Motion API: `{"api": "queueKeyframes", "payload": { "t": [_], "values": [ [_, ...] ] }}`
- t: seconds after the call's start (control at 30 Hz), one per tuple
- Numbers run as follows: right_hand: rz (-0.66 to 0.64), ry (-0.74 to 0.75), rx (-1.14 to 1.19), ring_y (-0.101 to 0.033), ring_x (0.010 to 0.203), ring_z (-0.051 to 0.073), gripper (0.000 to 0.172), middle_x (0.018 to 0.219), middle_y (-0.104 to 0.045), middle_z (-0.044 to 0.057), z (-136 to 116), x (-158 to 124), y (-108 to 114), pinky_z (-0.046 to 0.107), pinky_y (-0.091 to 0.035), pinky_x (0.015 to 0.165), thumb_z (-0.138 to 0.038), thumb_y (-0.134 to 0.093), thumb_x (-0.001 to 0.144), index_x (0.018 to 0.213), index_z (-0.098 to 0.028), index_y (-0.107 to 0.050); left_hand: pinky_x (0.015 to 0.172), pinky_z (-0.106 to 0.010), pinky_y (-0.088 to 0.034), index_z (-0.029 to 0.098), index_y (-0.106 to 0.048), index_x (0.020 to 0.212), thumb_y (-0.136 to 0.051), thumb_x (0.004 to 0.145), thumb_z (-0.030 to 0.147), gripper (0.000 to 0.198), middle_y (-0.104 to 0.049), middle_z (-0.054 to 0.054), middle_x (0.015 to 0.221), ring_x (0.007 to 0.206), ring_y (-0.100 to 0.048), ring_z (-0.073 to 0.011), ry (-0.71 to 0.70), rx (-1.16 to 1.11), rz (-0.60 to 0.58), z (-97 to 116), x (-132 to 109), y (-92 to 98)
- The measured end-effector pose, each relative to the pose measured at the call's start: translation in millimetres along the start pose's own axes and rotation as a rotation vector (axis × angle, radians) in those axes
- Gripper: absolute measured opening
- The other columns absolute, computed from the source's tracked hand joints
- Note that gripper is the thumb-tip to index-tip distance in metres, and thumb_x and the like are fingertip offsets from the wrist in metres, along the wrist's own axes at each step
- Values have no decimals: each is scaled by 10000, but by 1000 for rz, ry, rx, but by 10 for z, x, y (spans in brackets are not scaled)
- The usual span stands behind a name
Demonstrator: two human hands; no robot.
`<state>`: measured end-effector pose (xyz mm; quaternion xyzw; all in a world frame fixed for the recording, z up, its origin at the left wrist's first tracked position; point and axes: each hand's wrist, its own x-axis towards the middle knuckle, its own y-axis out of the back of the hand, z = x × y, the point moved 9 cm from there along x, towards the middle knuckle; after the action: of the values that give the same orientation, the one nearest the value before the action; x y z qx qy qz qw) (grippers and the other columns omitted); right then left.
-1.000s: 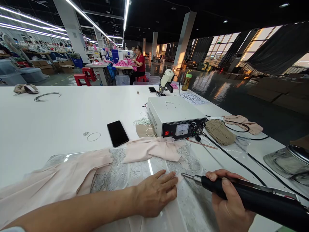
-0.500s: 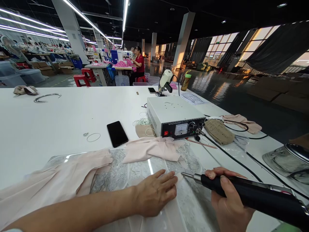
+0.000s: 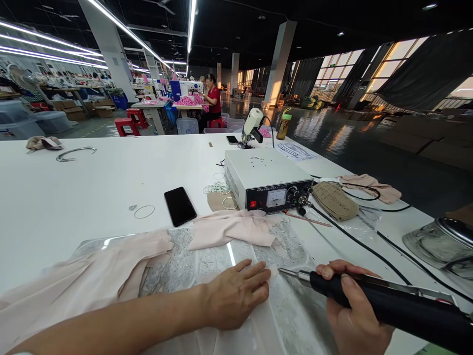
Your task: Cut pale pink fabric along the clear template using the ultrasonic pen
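One black cylindrical handheld tool [image 3: 384,308], rear cut off, gripped in right hand [image 3: 353,320]; left hand [image 3: 236,296] fingers together, flat on one pale pink fabric piece [image 3: 229,229].

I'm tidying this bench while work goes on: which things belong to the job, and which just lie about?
In use: left hand on pink fabric; right hand holding black tool; control box.
Lying about: phone, wire ring, bottle.

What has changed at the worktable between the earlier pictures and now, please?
Very little. The right hand keeps its grip on the black-handled tool, its metal tip holding close to the fingertips of the left hand, which stays flat on the pale pink fabric. The phone and white control box have not moved.
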<state>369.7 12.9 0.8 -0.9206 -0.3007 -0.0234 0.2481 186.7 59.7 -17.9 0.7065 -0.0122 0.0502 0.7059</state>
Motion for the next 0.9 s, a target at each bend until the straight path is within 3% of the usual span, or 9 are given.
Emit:
{"api": "queueKeyframes", "payload": {
  "t": [0.23,0.43,0.9],
  "values": [
    [2,-4,1,-543,632,138,213,768,-616,-33,-8,12,-7,423,-488,681,-301,-744,702,809,-225,-575,1108,-453,-364,45,-495,1338,-456,979,174,384,-491,-151,1451,1371,-420,-300,42,-71,37,-48,-47,-11],
    [9,-5,5,-545,639,143,205,767,-615,-34,13,22,23,430,-495,685,-277,-739,698,807,-222,-574,1114,-459,-357,64,-566,1274,-394,1030,165,316,-566,-147,1375,1356,-443,-289,32,-9,104,-49,-121,66],
    [45,-5,26,-534,626,136,194,742,-614,-32,-68,22,-11,390,-492,664,-236,-726,640,786,-224,-597,1112,-476,-367,54,-579,1269,-407,998,149,334,-554,-174,1377,1353,-438,-297,4,57,74,14,-176,20]
  ]
}}
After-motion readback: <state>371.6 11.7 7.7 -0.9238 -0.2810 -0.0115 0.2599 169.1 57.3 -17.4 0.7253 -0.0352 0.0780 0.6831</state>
